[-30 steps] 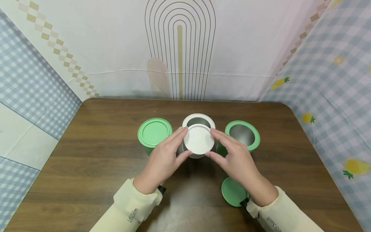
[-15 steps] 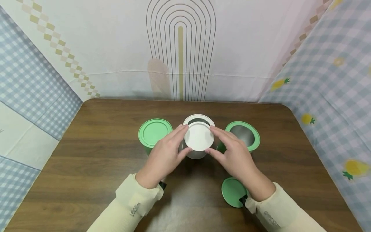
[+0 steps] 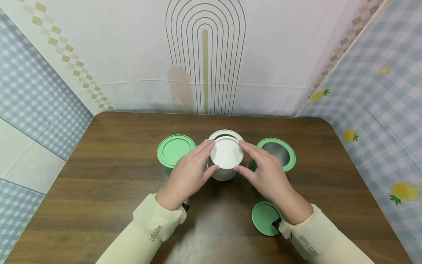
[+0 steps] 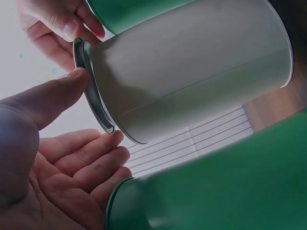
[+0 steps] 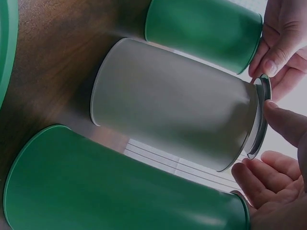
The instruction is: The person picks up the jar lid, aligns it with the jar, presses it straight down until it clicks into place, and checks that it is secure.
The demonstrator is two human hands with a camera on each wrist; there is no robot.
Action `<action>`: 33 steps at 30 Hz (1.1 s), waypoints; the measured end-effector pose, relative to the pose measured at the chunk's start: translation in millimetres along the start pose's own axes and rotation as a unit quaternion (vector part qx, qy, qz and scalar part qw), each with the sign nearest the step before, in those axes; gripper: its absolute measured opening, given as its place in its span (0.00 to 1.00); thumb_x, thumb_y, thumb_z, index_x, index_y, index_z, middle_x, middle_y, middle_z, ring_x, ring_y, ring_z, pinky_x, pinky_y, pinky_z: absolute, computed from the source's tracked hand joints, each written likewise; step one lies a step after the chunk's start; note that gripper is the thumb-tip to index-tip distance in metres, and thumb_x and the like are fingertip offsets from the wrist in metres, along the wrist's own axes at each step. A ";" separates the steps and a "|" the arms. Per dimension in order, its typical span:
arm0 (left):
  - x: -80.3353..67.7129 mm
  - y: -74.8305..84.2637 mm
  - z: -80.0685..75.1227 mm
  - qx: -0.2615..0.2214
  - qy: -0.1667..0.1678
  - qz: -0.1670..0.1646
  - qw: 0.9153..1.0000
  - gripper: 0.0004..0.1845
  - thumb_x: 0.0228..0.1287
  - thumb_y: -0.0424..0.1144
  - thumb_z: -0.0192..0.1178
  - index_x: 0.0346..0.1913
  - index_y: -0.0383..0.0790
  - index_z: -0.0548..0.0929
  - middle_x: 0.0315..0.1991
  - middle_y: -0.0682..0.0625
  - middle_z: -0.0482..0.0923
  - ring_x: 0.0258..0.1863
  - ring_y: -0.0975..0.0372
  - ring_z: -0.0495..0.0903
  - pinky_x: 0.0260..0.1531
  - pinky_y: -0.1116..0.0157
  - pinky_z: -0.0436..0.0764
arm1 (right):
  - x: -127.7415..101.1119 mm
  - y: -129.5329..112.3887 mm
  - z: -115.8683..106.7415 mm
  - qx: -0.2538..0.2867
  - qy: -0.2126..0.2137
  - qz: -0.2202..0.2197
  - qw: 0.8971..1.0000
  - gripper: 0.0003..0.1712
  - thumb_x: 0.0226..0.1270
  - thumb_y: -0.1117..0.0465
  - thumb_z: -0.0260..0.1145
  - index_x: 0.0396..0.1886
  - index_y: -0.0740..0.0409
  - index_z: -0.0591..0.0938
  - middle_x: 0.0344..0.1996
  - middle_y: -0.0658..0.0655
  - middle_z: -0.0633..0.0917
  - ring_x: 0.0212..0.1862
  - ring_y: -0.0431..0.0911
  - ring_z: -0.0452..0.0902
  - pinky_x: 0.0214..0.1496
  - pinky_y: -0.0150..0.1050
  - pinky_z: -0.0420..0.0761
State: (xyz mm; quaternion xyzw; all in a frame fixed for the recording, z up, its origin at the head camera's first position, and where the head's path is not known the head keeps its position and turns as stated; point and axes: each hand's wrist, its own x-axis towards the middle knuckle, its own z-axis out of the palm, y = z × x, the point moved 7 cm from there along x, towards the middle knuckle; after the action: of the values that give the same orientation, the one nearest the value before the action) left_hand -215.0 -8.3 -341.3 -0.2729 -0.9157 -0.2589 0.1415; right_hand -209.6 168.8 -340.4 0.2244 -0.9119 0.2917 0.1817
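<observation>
A round white lid (image 3: 226, 153) is pinched at its edges by both hands over the mouth of the white can (image 3: 222, 174) at the table's middle. My left hand (image 3: 212, 155) holds its left edge between thumb and forefinger. My right hand (image 3: 239, 157) holds the right edge the same way. The lid covers most of the mouth; a dark sliver of opening shows at the far rim (image 3: 226, 134). In the left wrist view the lid (image 4: 91, 88) sits right at the can's (image 4: 192, 62) top rim. The right wrist view shows the lid (image 5: 261, 120) against the can (image 5: 177, 105).
A green can with its lid on (image 3: 174, 150) stands just left of the white can. An open green can (image 3: 276, 152) stands just right. A loose green lid (image 3: 265, 218) lies on the brown table (image 3: 108, 176) under my right wrist. Cloth walls enclose three sides.
Both hands have carried the white lid a little away from me, so it covers more of the can's mouth than a second ago. The green cans and loose lid have not moved.
</observation>
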 end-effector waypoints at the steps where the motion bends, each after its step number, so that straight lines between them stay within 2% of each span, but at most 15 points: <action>1: 0.3 -0.2 0.2 0.000 0.000 0.001 1.000 0.35 0.58 0.41 0.75 0.66 0.31 0.74 0.65 0.39 0.75 0.65 0.51 0.75 0.59 0.53 0.79 | 0.3 0.3 0.2 0.000 -0.001 0.002 1.000 0.39 0.50 0.59 0.83 0.64 0.62 0.79 0.60 0.58 0.82 0.58 0.52 0.81 0.56 0.50 0.82; 11: 3.8 -1.7 0.7 -0.003 0.002 0.003 1.000 0.35 0.59 0.39 0.74 0.67 0.30 0.74 0.65 0.39 0.76 0.66 0.50 0.75 0.60 0.54 0.78 | 5.5 4.3 2.4 0.003 -0.017 0.020 1.000 0.38 0.53 0.60 0.81 0.64 0.62 0.79 0.61 0.59 0.82 0.61 0.53 0.79 0.57 0.52 0.81; 33: 13.5 -2.6 0.9 -0.013 0.001 -0.011 1.000 0.35 0.60 0.38 0.73 0.68 0.30 0.73 0.66 0.39 0.74 0.67 0.51 0.73 0.59 0.52 0.79 | 13.3 8.3 0.5 0.006 -0.018 0.031 0.999 0.38 0.54 0.60 0.81 0.65 0.62 0.79 0.62 0.59 0.81 0.62 0.54 0.79 0.57 0.53 0.81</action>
State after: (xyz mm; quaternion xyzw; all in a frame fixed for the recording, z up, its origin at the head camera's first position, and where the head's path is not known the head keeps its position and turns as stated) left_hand -227.5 -3.9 -337.6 -0.2642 -0.9152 -0.2725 0.1359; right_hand -225.0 170.5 -338.4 0.2020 -0.9199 0.2986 0.1545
